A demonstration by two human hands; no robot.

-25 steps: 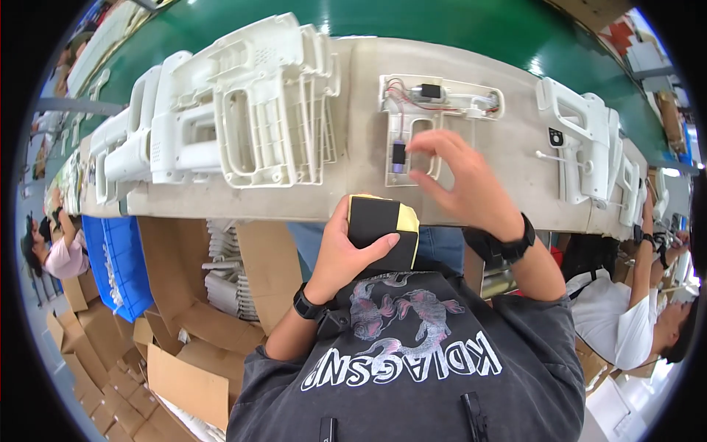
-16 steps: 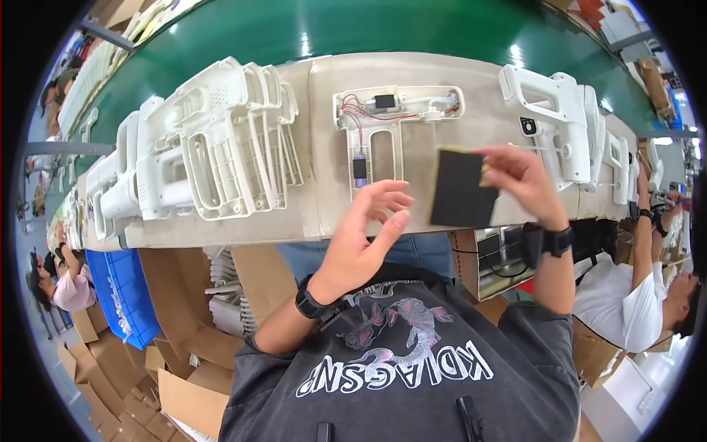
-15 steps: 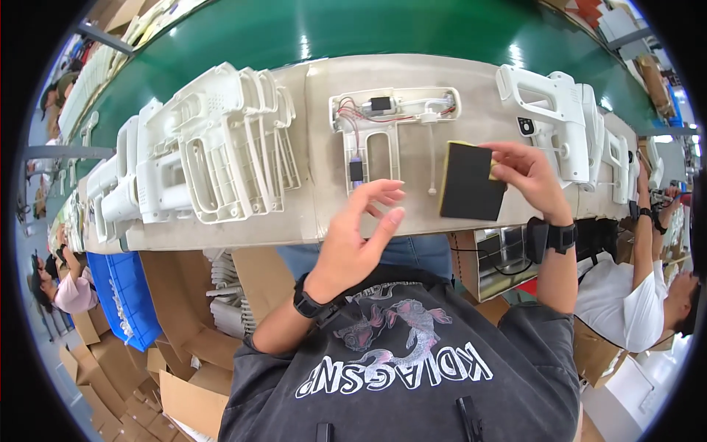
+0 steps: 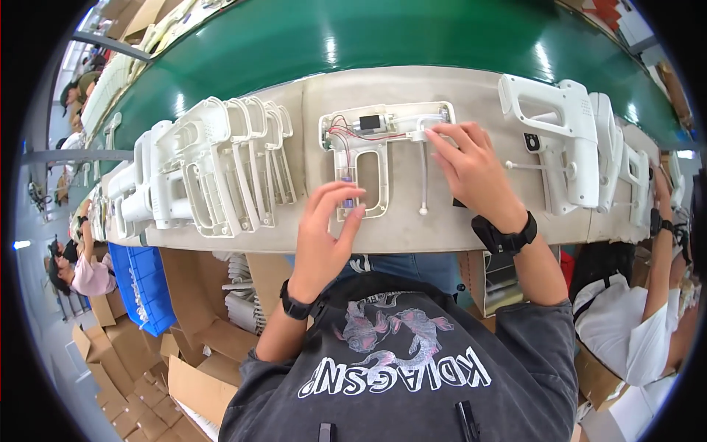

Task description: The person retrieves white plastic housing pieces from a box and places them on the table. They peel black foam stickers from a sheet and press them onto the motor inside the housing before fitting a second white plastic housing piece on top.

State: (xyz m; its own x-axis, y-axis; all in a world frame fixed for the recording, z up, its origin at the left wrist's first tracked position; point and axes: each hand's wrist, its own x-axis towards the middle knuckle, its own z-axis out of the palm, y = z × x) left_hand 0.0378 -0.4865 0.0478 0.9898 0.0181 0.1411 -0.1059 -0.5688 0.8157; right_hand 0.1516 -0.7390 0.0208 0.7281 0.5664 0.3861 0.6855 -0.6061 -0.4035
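Note:
A white gun-shaped plastic half shell (image 4: 386, 180) lies on the bench with its inner side up. Inside are red wires (image 4: 346, 131), a motor-like part with a black pad (image 4: 369, 122) and a fitting with a thin white tube (image 4: 423, 177) hanging from it. My left hand (image 4: 324, 232) hovers at the shell's handle, thumb and fingers apart and curved, holding nothing. Over the shell's right end, my right hand (image 4: 471, 173) has its fingertips drawn in by the tube fitting; whatever they pinch is hidden. A dark corner of the black sheet (image 4: 458, 203) peeks out beneath this hand.
Several white half shells (image 4: 232, 169) stand stacked at the left. More white gun-shaped bodies (image 4: 574, 144) stand at the right. A green surface (image 4: 434, 44) runs behind the bench. Below are a blue bin (image 4: 143, 287) and cardboard boxes (image 4: 202, 383). A co-worker (image 4: 641, 317) works at the right.
My right hand has let go of the black sheet, now mostly hidden on the bench, and moved left to the tube fitting. My left hand has shifted slightly left and down, staying by the handle.

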